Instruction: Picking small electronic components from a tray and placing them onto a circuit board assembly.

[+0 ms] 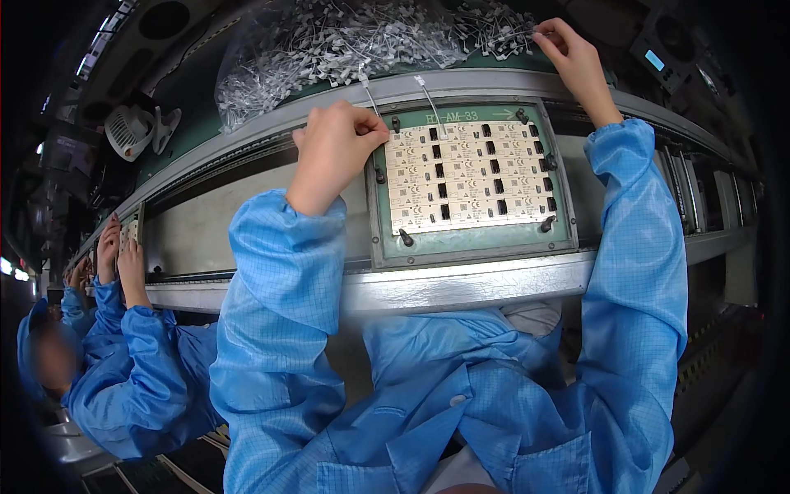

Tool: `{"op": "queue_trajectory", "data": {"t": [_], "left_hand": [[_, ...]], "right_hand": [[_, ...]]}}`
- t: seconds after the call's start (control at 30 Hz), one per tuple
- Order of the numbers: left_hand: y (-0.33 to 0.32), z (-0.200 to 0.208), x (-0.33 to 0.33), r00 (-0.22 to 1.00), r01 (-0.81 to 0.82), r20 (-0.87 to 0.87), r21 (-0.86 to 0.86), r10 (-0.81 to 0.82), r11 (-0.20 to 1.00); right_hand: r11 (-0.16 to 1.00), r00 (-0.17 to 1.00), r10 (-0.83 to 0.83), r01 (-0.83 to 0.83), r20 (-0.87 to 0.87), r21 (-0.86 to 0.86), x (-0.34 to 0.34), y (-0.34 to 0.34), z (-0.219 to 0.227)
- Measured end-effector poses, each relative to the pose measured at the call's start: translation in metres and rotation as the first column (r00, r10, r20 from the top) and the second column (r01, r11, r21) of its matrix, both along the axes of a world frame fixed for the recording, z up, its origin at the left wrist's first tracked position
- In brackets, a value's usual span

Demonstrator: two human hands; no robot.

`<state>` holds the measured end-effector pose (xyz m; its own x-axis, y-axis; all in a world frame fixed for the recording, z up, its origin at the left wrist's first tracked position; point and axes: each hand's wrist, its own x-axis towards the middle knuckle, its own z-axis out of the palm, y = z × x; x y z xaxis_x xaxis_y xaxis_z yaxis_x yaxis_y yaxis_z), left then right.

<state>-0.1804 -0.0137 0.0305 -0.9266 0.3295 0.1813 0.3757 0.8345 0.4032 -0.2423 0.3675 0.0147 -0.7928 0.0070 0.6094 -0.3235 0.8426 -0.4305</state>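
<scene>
A green fixture (473, 245) with a metal rim carries a panel of pale circuit boards (469, 181) with rows of black connectors. By its upper left corner, my left hand (329, 156) is closed, thumb and forefinger pinching the lower end of a short white connector lead (372, 95). Another white lead (429, 97) lies over the fixture's far edge, its lower end on the panel. My right hand (576, 70) reaches to the far right, fingertips pinched on a thin white lead at the edge of the heaped white connector leads (494, 29).
The heap spills from a clear plastic bag (239, 90) beyond the far rail (477, 81). A metal rail (461, 284) runs along the near side. At left are a small white fan (130, 132) and a co-worker in blue (148, 370), hands on another board.
</scene>
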Motion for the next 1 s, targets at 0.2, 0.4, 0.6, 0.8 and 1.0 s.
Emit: {"op": "queue_trajectory", "data": {"t": [0.2, 0.4, 0.6, 0.8, 1.0], "left_hand": [[-0.009, -0.012, -0.016, 0.958, -0.005, 0.28, 0.22, -0.058, 0.975], [-0.015, -0.016, -0.016, 0.95, 0.027, 0.283, 0.349, -0.133, 0.937], [-0.013, -0.011, -0.008, 0.985, 0.148, 0.063, 0.175, -0.161, 0.973], [-0.003, -0.004, 0.008, 0.981, 0.185, -0.073, 0.068, -0.18, 0.98], [0.003, 0.007, 0.032, 0.939, 0.253, -0.193, -0.18, -0.286, 0.951]], "right_hand": [[0.896, 0.974, 0.225, -0.191, 0.04, -0.4, -0.009, 0.02, 0.004], [0.941, 0.99, 0.099, -0.062, 0.096, -0.333, -0.01, 0.02, 0.0], [0.825, 0.993, 0.092, -0.115, -0.07, -0.554, -0.004, 0.02, 0.023], [0.774, 0.987, 0.016, -0.115, -0.162, -0.623, 0.019, 0.031, 0.049], [0.635, 0.957, 0.238, -0.283, -0.166, -0.719, 0.017, 0.035, 0.022]]}}
